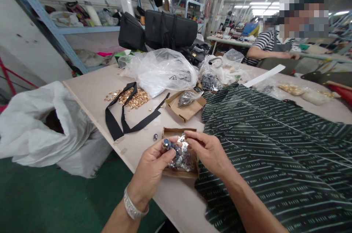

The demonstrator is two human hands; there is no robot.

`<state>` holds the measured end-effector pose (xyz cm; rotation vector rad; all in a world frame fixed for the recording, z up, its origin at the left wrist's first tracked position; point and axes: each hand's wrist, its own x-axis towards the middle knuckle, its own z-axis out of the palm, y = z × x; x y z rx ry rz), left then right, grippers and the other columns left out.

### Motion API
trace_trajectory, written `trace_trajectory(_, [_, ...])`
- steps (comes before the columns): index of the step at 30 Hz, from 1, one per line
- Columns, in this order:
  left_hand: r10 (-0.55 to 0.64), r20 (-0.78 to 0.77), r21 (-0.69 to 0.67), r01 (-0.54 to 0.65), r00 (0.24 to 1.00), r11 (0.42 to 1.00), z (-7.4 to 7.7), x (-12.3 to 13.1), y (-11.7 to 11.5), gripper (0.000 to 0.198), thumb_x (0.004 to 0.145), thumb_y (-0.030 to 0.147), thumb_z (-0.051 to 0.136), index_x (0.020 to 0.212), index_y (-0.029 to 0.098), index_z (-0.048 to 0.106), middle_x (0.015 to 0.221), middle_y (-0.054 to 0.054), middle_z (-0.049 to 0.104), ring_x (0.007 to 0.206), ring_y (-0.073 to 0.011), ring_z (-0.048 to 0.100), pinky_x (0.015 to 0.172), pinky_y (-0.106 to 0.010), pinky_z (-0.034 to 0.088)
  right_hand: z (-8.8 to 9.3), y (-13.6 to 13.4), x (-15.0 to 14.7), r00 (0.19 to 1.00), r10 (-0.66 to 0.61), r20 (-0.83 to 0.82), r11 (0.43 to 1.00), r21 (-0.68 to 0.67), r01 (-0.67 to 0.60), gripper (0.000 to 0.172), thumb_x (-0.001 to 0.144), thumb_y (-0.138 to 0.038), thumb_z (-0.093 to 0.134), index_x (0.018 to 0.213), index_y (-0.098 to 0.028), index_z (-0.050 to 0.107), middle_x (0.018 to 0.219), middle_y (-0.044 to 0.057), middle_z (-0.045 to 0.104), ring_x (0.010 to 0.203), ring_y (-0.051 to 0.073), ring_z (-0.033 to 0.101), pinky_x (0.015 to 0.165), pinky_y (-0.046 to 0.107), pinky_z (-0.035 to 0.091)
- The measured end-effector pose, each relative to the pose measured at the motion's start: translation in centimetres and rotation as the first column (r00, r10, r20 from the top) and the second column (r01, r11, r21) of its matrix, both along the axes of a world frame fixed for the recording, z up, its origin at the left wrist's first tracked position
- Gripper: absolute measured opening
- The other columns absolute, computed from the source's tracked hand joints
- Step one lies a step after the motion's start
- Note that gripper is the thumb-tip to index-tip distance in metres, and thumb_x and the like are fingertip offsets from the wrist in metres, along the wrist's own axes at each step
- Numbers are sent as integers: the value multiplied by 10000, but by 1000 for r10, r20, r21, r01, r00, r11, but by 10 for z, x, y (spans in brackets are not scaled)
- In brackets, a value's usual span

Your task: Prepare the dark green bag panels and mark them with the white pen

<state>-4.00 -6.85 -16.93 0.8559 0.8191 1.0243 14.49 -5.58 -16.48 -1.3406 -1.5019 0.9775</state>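
Thumb and fingers of my left hand (154, 163) are closed on a shiny, bluish-silver metal snap button (166, 144), held over a small open cardboard box (198, 168). Inside the box lie loose silver metal pieces (183, 161), some like flat washers. Above the box's right side, my right hand (207, 148) has its fingers curled together, close to a few flat silver pieces (181, 138); whether one is pinched cannot be made out. A single round metal piece (155, 137) rests on the table just left of the box.
Behind the box are a second cardboard box (187, 115), a black strap (115, 126), gold-coloured pieces (137, 99) and clear plastic bags (165, 69). Dark printed fabric (275, 152) covers the right. A white sack (82, 145) stands beside the table (96, 110). A co-worker (271, 47) sits further back.
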Motion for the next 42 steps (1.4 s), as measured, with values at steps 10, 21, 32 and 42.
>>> trace_trajectory(10, [67,-53,21,-66,996,998,-5,0,3,373,810,321,745,1153,199,659,1084,-60,694,1020,-200,631,953,-293,465,8,-10,-19,965,99,-243,991,-67,-119,108,760,-271,739,817,-181,748,804,6,748,721,140,668,693,239,531])
trace_trajectory(21, [80,63,-46,-77,995,996,5,1,5,301,781,300,773,1039,184,671,978,-44,687,893,-158,636,827,-244,502,-1,-1,-3,993,42,-113,986,-156,-59,291,818,-327,649,1055,-185,743,755,18,729,572,116,590,547,233,477])
trace_trajectory(32, [99,76,-80,-93,992,992,6,7,6,360,753,306,796,1053,186,636,887,-25,661,791,-127,604,757,-235,510,3,-5,-13,992,47,-118,999,-12,-49,218,860,-331,609,751,-166,700,613,-15,638,560,109,544,560,217,449])
trace_trajectory(42, [187,-72,-20,-188,980,982,4,4,8,374,766,342,788,1050,187,599,902,-33,686,796,-140,630,725,-233,526,5,-9,-10,986,168,-12,975,151,-164,332,795,-235,734,1126,-239,708,905,11,733,698,131,635,647,237,502])
